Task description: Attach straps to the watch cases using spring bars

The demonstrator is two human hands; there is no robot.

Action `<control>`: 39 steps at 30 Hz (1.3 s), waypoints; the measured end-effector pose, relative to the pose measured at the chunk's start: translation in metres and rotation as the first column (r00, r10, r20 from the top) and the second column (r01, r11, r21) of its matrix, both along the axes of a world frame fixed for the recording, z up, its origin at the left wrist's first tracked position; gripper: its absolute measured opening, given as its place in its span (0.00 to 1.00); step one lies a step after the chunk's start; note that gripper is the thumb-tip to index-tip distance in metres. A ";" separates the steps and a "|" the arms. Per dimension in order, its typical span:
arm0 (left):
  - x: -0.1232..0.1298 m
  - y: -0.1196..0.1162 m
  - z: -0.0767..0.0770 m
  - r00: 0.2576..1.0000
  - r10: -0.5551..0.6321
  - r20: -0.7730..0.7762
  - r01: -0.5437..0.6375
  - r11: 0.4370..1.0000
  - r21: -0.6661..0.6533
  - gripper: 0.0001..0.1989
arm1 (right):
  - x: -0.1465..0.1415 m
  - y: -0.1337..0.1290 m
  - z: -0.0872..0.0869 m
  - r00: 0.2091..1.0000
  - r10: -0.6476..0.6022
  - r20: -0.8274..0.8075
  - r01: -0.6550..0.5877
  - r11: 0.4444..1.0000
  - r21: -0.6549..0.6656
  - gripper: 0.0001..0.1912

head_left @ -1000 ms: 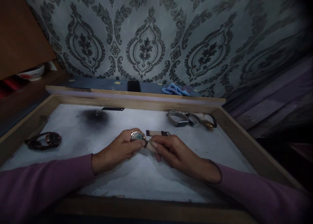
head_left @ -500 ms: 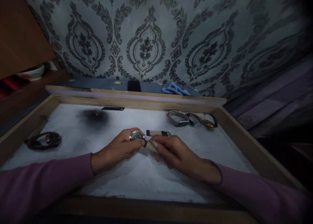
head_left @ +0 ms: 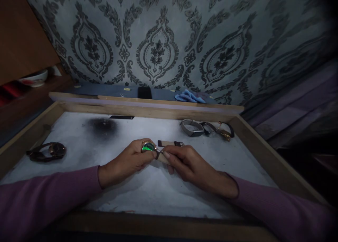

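Observation:
Near the middle of the wooden tray, my left hand (head_left: 132,156) grips a round gold-rimmed watch (head_left: 148,148), whose face shows a bright green reflection. A strap piece (head_left: 163,159) with a pale inner side extends from the watch toward my right hand (head_left: 186,164). Between thumb and forefinger, my right hand pinches a thin metal tool (head_left: 159,150), its tip at the watch's strap edge. Just behind my right fingers lies a separate strap piece (head_left: 168,143) with a dark end and a buckle.
The tray's wooden rim (head_left: 148,108) surrounds a white surface. At left lies a dark watch (head_left: 57,150). A grey band (head_left: 194,132), a dark band (head_left: 210,133) and a gold watch (head_left: 224,135) sit back right. Behind are a black strip (head_left: 121,117) and blue cloth (head_left: 189,96).
The watch has tilted slightly, and its face now reflects green instead of grey. Both hands keep nearly the same place and grip.

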State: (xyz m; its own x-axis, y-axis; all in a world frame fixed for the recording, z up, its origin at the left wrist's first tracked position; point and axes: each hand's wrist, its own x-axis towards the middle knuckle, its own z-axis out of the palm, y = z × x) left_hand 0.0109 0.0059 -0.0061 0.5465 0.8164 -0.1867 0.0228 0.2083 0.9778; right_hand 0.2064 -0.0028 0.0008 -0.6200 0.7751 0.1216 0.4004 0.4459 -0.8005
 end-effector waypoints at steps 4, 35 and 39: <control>0.000 0.000 0.001 1.000 -0.006 -0.001 0.006 1.000 0.015 0.09 | -0.001 0.001 0.002 1.000 0.011 -0.005 -0.010 1.000 0.025 0.19; -0.001 0.000 0.000 1.000 -0.009 0.024 0.009 1.000 0.006 0.07 | 0.001 0.002 -0.002 1.000 -0.008 0.007 0.007 0.999 0.051 0.18; -0.001 0.000 -0.002 1.000 -0.014 0.016 0.014 1.000 0.018 0.08 | -0.001 0.001 0.001 1.000 -0.008 0.024 0.008 1.000 0.020 0.17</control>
